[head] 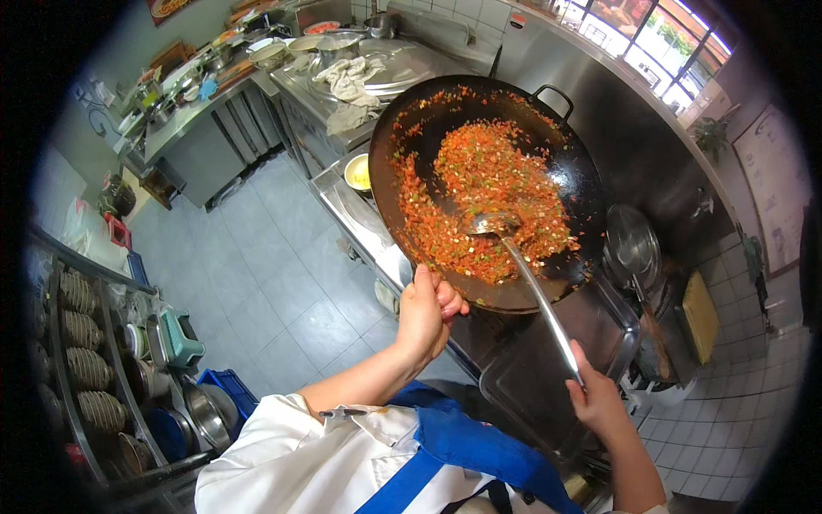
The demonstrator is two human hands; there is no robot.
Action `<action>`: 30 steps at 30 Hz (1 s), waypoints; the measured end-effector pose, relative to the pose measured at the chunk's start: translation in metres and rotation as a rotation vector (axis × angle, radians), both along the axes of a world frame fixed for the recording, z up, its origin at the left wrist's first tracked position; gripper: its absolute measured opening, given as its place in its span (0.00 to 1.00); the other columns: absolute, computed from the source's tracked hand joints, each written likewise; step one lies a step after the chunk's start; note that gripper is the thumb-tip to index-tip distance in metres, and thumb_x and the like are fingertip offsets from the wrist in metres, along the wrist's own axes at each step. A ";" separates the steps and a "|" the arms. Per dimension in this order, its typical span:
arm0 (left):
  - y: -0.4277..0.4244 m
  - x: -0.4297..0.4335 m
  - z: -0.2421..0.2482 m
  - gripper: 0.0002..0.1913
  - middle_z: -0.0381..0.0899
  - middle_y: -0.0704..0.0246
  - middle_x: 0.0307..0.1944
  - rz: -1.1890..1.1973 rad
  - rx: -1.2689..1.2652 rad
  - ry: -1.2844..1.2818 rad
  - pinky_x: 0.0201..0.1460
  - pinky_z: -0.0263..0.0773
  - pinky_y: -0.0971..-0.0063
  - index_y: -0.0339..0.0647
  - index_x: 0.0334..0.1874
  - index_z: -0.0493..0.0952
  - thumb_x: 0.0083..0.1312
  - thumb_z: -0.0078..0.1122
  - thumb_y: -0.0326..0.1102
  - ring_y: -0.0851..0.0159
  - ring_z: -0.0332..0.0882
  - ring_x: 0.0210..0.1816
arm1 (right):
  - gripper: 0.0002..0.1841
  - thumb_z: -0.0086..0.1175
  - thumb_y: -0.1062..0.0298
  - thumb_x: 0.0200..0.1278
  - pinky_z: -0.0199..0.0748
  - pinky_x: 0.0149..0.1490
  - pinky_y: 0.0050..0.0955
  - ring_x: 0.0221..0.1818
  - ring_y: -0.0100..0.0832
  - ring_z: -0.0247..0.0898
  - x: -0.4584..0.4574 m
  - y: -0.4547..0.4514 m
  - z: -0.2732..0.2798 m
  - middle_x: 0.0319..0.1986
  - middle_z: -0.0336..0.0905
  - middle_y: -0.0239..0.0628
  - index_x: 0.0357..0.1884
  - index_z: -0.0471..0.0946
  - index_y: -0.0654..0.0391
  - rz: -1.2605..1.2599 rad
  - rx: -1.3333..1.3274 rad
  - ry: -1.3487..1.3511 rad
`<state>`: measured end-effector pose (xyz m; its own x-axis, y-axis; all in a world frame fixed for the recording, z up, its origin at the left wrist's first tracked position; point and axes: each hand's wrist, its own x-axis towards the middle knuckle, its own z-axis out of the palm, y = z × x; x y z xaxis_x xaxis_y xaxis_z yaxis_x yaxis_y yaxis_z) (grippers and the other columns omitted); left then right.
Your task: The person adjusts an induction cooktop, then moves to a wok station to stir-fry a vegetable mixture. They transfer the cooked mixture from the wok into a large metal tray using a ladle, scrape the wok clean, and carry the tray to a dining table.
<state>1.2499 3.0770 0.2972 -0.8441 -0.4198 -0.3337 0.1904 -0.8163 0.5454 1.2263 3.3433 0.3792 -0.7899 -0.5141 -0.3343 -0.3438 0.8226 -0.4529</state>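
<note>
A large black wok (pixel 584 212) fills the middle of the view, tilted, with a loop handle at its far side. Inside it lies a heap of finely chopped orange-red food (pixel 494 160) with green and white bits. My left hand (pixel 427 308) is closed at the wok's near rim, apparently around a handle that the fingers mostly hide. The long metal handle of a ladle (pixel 536 289) is in my right hand (pixel 597 392). The ladle's bowl rests in the food, partly covered by it.
A stainless tray (pixel 546 372) sits right of my left hand. Strainers (pixel 632 244) stand right of the wok. A small bowl with yellow contents (pixel 358 172) is at its left. Cloths (pixel 353 83) lie on the stove behind. Racked bowls (pixel 90 366) stand far left.
</note>
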 end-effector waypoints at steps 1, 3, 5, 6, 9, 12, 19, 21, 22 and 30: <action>0.007 0.000 0.000 0.20 0.51 0.75 0.13 0.006 -0.013 -0.020 0.26 0.62 0.72 0.47 0.21 0.54 0.72 0.28 0.46 0.73 0.50 0.15 | 0.35 0.50 0.74 0.57 0.70 0.39 0.36 0.32 0.47 0.74 -0.003 0.016 0.004 0.31 0.76 0.52 0.67 0.53 0.48 -0.082 0.057 -0.096; 0.022 0.000 -0.003 0.20 0.51 0.75 0.13 0.037 -0.042 -0.002 0.25 0.62 0.72 0.47 0.21 0.54 0.72 0.28 0.46 0.73 0.50 0.14 | 0.33 0.50 0.74 0.57 0.70 0.42 0.31 0.36 0.43 0.75 -0.007 0.035 0.005 0.38 0.76 0.53 0.66 0.55 0.50 -0.076 -0.122 -0.095; 0.033 0.000 -0.006 0.20 0.51 0.75 0.13 0.060 -0.089 0.000 0.24 0.61 0.72 0.47 0.21 0.54 0.72 0.28 0.46 0.72 0.50 0.14 | 0.31 0.48 0.74 0.58 0.67 0.50 0.27 0.47 0.39 0.74 -0.023 0.031 0.000 0.51 0.71 0.54 0.65 0.57 0.52 -0.038 -0.257 -0.004; 0.037 0.000 -0.008 0.20 0.50 0.75 0.13 0.064 -0.091 0.005 0.25 0.61 0.71 0.47 0.21 0.54 0.72 0.28 0.46 0.72 0.50 0.15 | 0.31 0.48 0.73 0.59 0.66 0.53 0.30 0.52 0.42 0.71 -0.038 0.024 0.000 0.52 0.69 0.54 0.66 0.55 0.52 -0.011 -0.381 0.024; 0.044 0.001 -0.011 0.19 0.49 0.76 0.13 0.074 -0.103 -0.015 0.25 0.61 0.70 0.48 0.22 0.54 0.72 0.29 0.46 0.72 0.49 0.15 | 0.32 0.46 0.73 0.61 0.73 0.39 0.34 0.30 0.39 0.76 -0.103 -0.022 -0.003 0.32 0.78 0.50 0.68 0.52 0.45 -0.119 -0.289 -0.091; 0.044 0.001 -0.014 0.20 0.50 0.75 0.13 0.096 -0.091 -0.025 0.25 0.61 0.70 0.47 0.21 0.54 0.72 0.29 0.46 0.72 0.49 0.15 | 0.33 0.47 0.71 0.61 0.70 0.35 0.40 0.26 0.51 0.74 -0.135 -0.064 -0.027 0.25 0.75 0.54 0.68 0.50 0.45 0.001 -0.301 0.130; 0.027 -0.001 -0.010 0.20 0.50 0.75 0.12 0.132 0.025 -0.018 0.25 0.61 0.71 0.47 0.20 0.54 0.72 0.30 0.47 0.72 0.49 0.15 | 0.34 0.51 0.73 0.57 0.67 0.36 0.45 0.33 0.62 0.68 -0.060 0.021 -0.036 0.28 0.72 0.62 0.66 0.54 0.47 0.168 -0.075 0.153; 0.024 -0.004 -0.005 0.20 0.50 0.75 0.12 0.138 0.069 -0.049 0.25 0.61 0.71 0.47 0.20 0.54 0.72 0.31 0.47 0.72 0.49 0.15 | 0.35 0.51 0.75 0.57 0.69 0.31 0.36 0.25 0.46 0.73 -0.052 0.039 -0.016 0.26 0.75 0.52 0.67 0.51 0.48 0.165 -0.097 0.085; 0.024 -0.003 -0.003 0.20 0.49 0.75 0.12 0.137 0.059 -0.007 0.24 0.61 0.71 0.47 0.21 0.55 0.71 0.31 0.47 0.72 0.49 0.14 | 0.36 0.50 0.76 0.57 0.69 0.30 0.33 0.23 0.40 0.73 -0.052 0.042 -0.003 0.24 0.75 0.47 0.68 0.51 0.49 0.101 -0.086 -0.032; 0.028 0.003 -0.010 0.21 0.51 0.75 0.12 0.068 -0.006 -0.009 0.23 0.62 0.72 0.47 0.20 0.54 0.73 0.28 0.47 0.73 0.50 0.14 | 0.31 0.42 0.72 0.66 0.62 0.18 0.17 0.15 0.16 0.59 -0.107 -0.099 -0.018 0.16 0.61 0.25 0.69 0.45 0.48 -0.313 -0.735 -0.329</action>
<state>1.2525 3.1052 0.2876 -0.8104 -0.4783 -0.3384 0.2406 -0.7982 0.5522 1.1192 3.2439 0.3616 -0.8530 -0.4641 -0.2388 0.0917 0.3172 -0.9439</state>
